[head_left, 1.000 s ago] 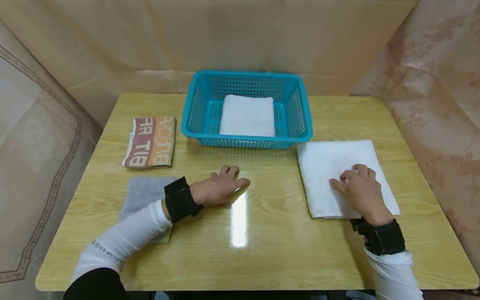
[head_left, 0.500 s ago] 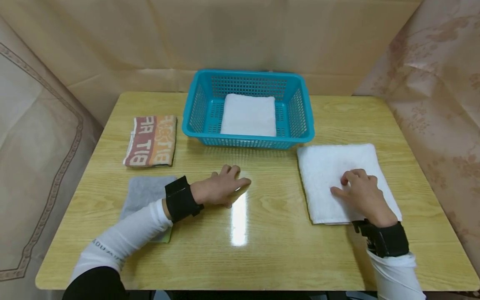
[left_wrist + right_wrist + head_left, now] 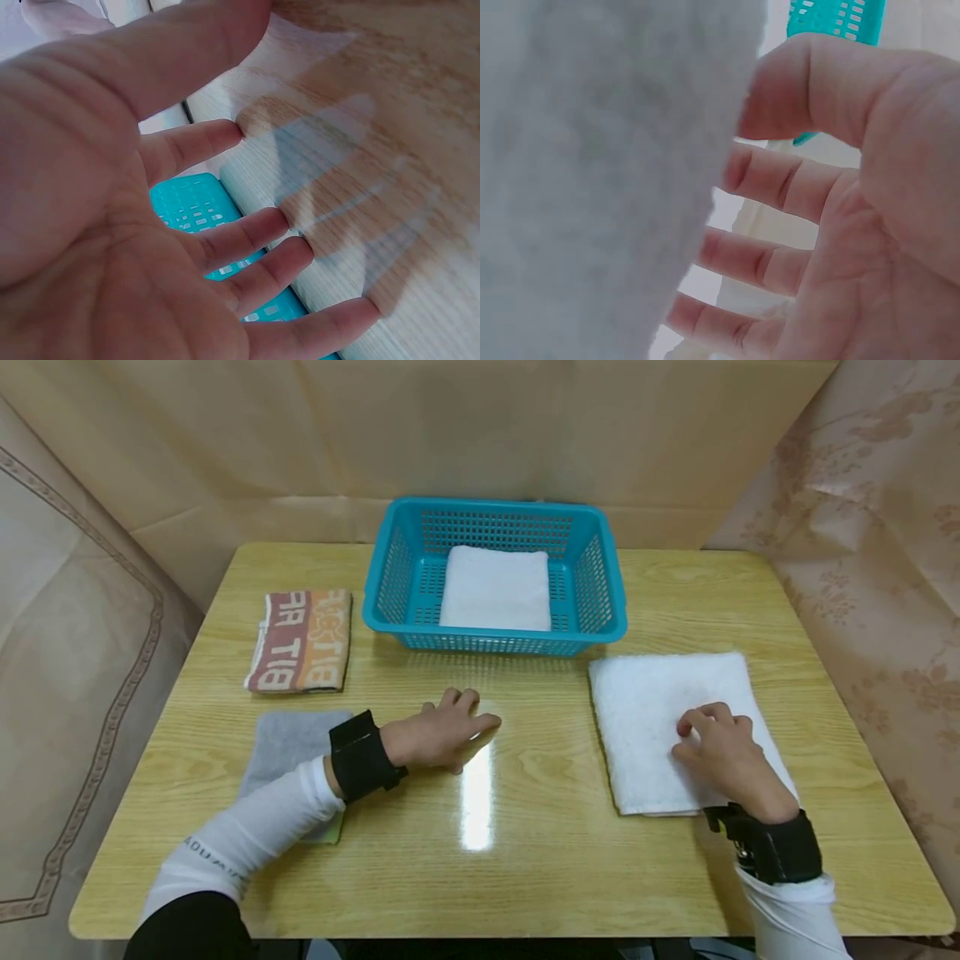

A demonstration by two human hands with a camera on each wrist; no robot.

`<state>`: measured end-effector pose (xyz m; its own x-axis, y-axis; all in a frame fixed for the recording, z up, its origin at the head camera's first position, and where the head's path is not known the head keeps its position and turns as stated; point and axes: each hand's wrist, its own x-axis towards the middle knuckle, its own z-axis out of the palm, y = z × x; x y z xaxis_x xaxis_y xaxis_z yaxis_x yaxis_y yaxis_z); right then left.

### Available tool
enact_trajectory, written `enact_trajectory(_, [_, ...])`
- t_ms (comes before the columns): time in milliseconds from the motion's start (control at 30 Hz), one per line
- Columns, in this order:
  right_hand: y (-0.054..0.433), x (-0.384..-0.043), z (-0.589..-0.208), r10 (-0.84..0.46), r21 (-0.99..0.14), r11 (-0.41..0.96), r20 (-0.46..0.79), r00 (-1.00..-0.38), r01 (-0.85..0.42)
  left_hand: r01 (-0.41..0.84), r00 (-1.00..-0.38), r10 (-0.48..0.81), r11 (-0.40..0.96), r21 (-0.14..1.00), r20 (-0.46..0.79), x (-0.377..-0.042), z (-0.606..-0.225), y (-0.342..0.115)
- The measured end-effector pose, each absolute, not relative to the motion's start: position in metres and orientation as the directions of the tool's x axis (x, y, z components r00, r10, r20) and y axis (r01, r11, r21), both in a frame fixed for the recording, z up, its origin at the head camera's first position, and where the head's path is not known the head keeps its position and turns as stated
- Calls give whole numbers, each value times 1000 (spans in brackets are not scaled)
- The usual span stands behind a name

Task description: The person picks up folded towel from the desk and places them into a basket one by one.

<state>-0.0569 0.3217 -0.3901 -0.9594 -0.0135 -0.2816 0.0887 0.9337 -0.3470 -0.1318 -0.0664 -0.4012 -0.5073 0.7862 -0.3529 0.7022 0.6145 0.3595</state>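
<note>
A folded white towel lies on the right of the table. My right hand rests its fingertips on it, thumb drawn near the bent index finger; no pinched fold of cloth shows. In the right wrist view, the towel hides the tips of the spread fingers. My left hand holds nothing. Its fingers are spread and loosely bent, their tips at the table's surface in front of the basket. A blue-green plastic basket at the back has a smaller folded white towel in it.
On the left lies a folded red and orange patterned towel. Below it is a grey cloth, partly hidden under my left forearm. The wooden table stands against a beige cloth backdrop.
The white towel on the right has slid toward me along with my right hand. That hand's thumb has moved in closer to the index finger. My left hand stays in place.
</note>
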Motion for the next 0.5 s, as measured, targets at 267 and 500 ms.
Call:
enact_trajectory(267, [324,-53,-388,-92,-380,925,-248,-964,10,709,-508,787,613,349,-351,-131,-401,-67])
enact_trajectory(500, [325,-54,-389,-103,-373,928,-251,-963,-3,709,-507,790,610,354,-345,-131,-399,-67])
